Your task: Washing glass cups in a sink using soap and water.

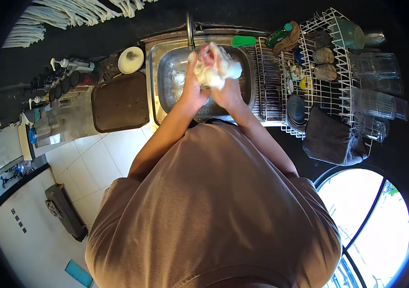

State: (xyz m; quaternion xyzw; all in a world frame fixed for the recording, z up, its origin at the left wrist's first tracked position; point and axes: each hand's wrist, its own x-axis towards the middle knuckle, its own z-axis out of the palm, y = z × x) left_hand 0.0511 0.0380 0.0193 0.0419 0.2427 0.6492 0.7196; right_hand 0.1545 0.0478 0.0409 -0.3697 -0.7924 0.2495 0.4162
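Observation:
Above a stainless steel sink (242,57), both of my hands are on a bunched white cloth (219,68) with a pinkish-red part. My left hand (193,84) grips its left side, thumb along the cloth. My right hand (229,93) holds it from the right and below, fingers mostly hidden by the cloth. The cloth is blurred, so its folds are hard to make out. Clear glassware (178,77) lies in the sink basin, partly covered by my left hand and forearm. The faucet (190,30) stands just behind the cloth.
A brown tray (121,102) and a pale bowl (131,60) with a dark scrubber lie left of the sink. At right stand a white wire dish rack (328,91), a green bottle (278,36) and several drinking glasses (375,102). A green holder (243,41) sits on the sink's back rim.

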